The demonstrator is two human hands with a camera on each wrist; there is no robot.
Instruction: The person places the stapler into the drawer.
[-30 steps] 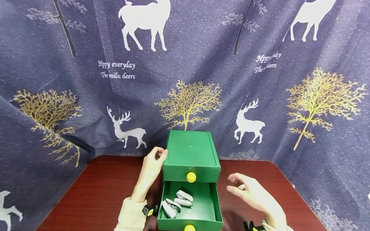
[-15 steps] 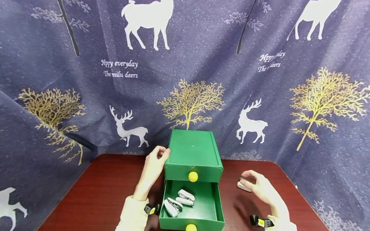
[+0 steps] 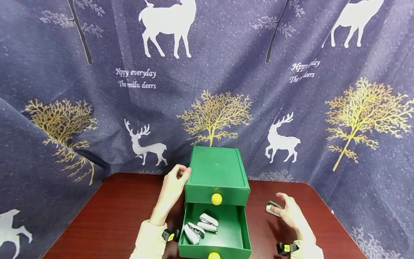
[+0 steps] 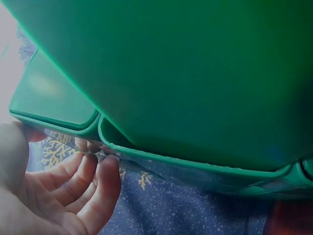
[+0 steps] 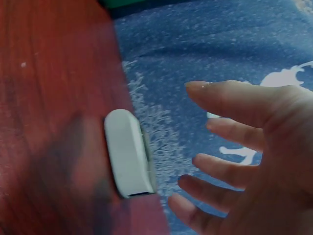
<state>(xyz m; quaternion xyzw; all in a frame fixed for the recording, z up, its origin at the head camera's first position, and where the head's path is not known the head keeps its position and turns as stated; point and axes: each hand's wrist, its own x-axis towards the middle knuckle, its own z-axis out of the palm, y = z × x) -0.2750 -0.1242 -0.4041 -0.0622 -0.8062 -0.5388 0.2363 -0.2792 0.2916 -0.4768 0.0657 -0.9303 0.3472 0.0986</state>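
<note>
A green two-drawer desktop box stands on the table, its lower drawer pulled out. Inside that drawer lie two white staplers, one stapler at the left front and another stapler behind it. My left hand rests against the box's left side; its bent fingers touch the green wall in the left wrist view. To the right, a third white stapler lies on the table. My right hand hovers beside it, thumb and fingers spread; the right wrist view shows a gap between the hand and this stapler.
The reddish-brown table extends on both sides of the box. Yellow knobs mark the upper drawer and the lower one. A dark blue cloth printed with deer and trees hangs behind the table.
My right hand has moved right, away from the box, and the stapler on the table has come into view by its fingers. My left hand keeps its place on the box.
</note>
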